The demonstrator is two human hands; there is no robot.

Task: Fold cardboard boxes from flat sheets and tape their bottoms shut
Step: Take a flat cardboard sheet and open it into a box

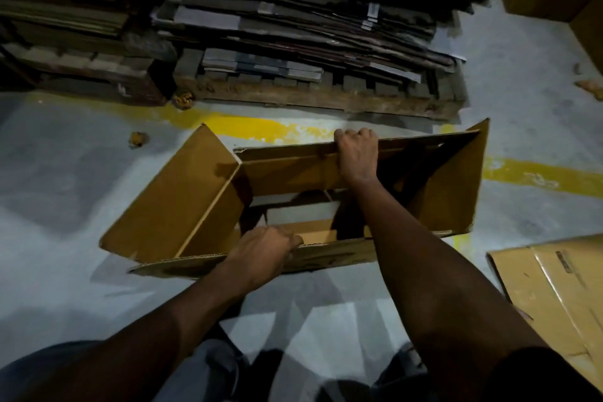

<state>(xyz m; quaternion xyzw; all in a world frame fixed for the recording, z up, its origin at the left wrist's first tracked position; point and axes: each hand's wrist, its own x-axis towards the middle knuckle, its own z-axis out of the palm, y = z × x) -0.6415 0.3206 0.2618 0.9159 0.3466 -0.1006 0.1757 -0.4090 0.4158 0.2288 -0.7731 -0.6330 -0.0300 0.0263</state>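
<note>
Brown corrugated cardboard box [176,199], opened out into a long rectangular shell, stands on the pale grey concrete floor [65,189] just in front of the person, held between both hands. The right hand [357,157] reaches across the opening and grasps the top edge of the far long wall, fingers curled over it. The left hand [264,251] grips the top edge of the near long wall, fingers hooked inside. An end flap sticks out at each short side, and a patch of floor shows through the middle of the shell.

A worn yellow painted line [248,127] runs across the floor just behind the box. Beyond it sits a low wooden pallet [326,98] carrying a stack of flat cardboard sheets [293,26]. To the right, near the box, a flat tan cardboard sheet [554,287] lies on the floor.
</note>
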